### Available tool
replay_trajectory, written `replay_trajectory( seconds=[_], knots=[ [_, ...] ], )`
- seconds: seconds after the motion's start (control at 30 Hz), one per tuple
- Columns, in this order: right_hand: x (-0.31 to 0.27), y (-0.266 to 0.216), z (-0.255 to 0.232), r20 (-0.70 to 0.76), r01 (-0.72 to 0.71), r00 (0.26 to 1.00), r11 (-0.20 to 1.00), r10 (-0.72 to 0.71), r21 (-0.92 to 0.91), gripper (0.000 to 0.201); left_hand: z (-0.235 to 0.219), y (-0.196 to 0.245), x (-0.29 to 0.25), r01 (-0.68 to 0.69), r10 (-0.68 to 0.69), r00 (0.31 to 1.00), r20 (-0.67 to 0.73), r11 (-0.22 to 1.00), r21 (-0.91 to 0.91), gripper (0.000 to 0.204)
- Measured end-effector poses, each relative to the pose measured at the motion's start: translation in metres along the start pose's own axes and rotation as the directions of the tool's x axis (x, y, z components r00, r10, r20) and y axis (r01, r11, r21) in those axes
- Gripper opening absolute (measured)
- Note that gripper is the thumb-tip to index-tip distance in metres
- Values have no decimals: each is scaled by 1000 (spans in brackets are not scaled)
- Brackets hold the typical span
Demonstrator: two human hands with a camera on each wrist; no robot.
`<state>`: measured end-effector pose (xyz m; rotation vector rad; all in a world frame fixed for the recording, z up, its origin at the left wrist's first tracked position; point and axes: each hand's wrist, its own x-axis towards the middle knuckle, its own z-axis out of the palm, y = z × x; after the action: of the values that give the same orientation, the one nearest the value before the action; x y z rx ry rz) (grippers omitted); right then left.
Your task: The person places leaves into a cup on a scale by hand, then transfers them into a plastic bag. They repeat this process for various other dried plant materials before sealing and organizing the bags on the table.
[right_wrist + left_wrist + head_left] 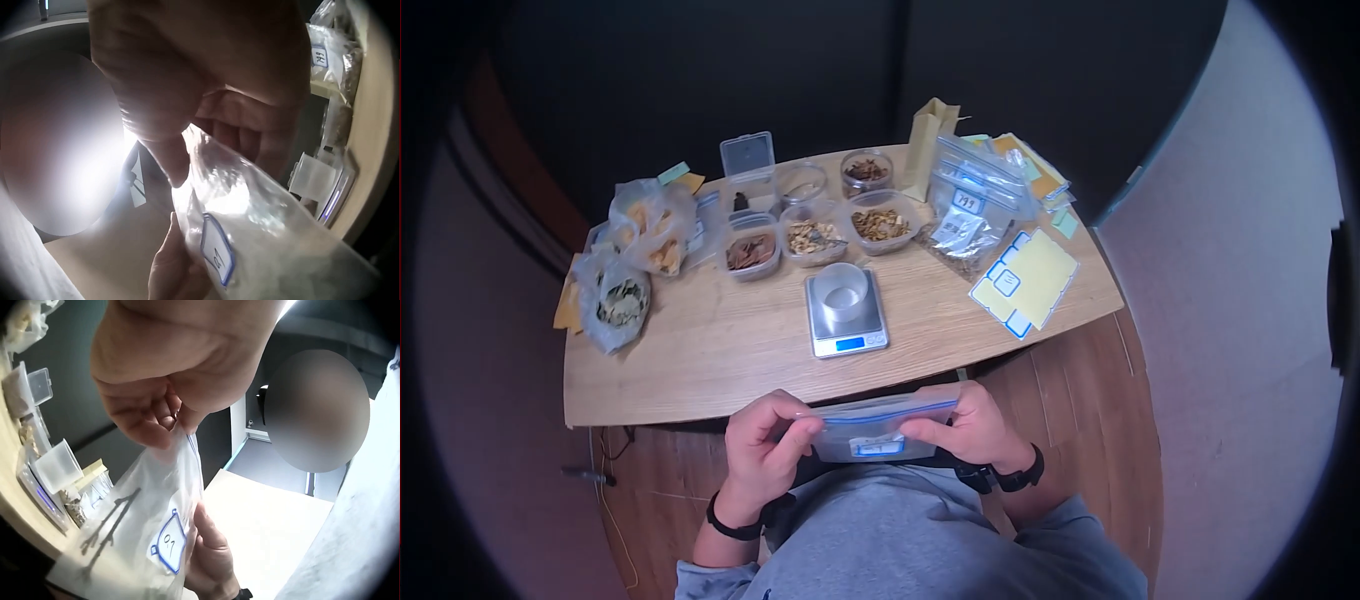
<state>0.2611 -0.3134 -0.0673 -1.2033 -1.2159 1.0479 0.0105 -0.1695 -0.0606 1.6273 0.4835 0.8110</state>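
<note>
A clear plastic zip bag with a blue seal line (880, 426) is spanning both hands, its long edge running from 9 to 3 o'clock, neither hand sitting nearer. The left hand (766, 440) is pinching the 9 o'clock end, the right hand (978, 428) the 3 o'clock end, fingers closing on film. A silver, square digital scale (858, 324) is standing toward 12 o'clock.

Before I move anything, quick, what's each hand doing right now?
Left hand: closed, pinching one top corner of the clear zip bag.
Right hand: closed, pinching the bag's opposite end between thumb and fingers.
</note>
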Motion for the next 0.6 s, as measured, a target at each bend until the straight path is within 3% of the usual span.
replay_trajectory(
  seconds=[0.07, 0.13, 0.2, 0.23, 0.27, 0.33, 0.4, 0.47, 0.5, 0.57, 0.6],
  knots=[
    [-5, 3, -9, -2, -1, 1000, 998, 1, -66, 24, 11, -5, 6, 28, -34, 998, -50, 992, -123, 4],
    [-9, 2, -18, 5, 3, 1000, 992, -2, -126, 24, 13, -5, 16, 2, -2, 1000, -6, 990, -139, 6],
    [-13, -10, -30, -118, -331, 939, 942, 323, -57, 23, 21, 2, 30, -23, 29, 999, 35, 987, -156, 11],
    [-13, -6, -40, -208, -118, 974, 987, 94, -108, 21, 33, 13, 39, -51, 49, 999, -16, 982, -184, 18],
    [-12, 1, -52, -279, 94, 950, 980, -141, -176, 20, 40, 19, 42, -79, 65, 995, -71, 975, -209, 25],
    [2, 9, -76, -501, 247, 803, 945, -322, -212, 21, 35, 10, 43, -99, 96, 995, -26, 982, -160, 32],
    [25, -2, -99, -666, 76, 733, 990, -135, -117, 24, 28, 1, 41, -124, 127, 992, 21, 986, -110, 39],
    [60, 15, -129, -771, 30, 626, 992, -114, -122, 24, 22, -8, 35, -5, 24, 986, 163, 994, -112, 33],
    [78, 25, -142, -769, 29, 629, 992, -114, -123, 24, 19, -11, 34, -5, 23, 987, 159, 994, -113, 33],
    [109, 46, -162, -874, -63, 487, 997, -3, -39, 26, 14, -15, 32, -67, 53, 955, 291, 997, 39, 26],
    [118, 53, -167, -871, -63, 491, 997, -4, -40, 26, 16, -10, 31, -40, 29, 964, 265, 999, 36, 19]
  ],
)
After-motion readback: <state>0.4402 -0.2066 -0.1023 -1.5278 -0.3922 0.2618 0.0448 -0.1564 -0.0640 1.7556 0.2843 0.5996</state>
